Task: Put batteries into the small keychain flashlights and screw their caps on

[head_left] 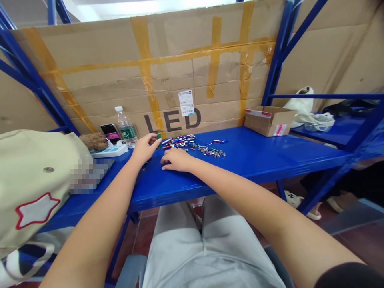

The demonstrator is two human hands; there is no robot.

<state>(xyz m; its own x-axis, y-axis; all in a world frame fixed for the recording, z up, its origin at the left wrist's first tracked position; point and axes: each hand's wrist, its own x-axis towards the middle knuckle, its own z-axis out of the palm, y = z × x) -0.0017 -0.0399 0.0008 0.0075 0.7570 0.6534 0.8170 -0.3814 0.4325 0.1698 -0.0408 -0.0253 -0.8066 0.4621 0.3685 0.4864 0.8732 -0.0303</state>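
Observation:
My left hand is closed around a small green cylinder, held upright between thumb and fingers at the left of the pile. Close by, my right hand rests low over the blue table with its fingers bent and thumb a little apart; nothing shows in it. Just beyond it lies a pile of shiny slim metal tubes in red, blue, purple and silver. To the right are small carabiner clips and several little metal pieces.
A water bottle, a phone and a white power strip stand at the back left. A cream bag covers the left end. An open cardboard box sits back right. Cardboard walls the rear.

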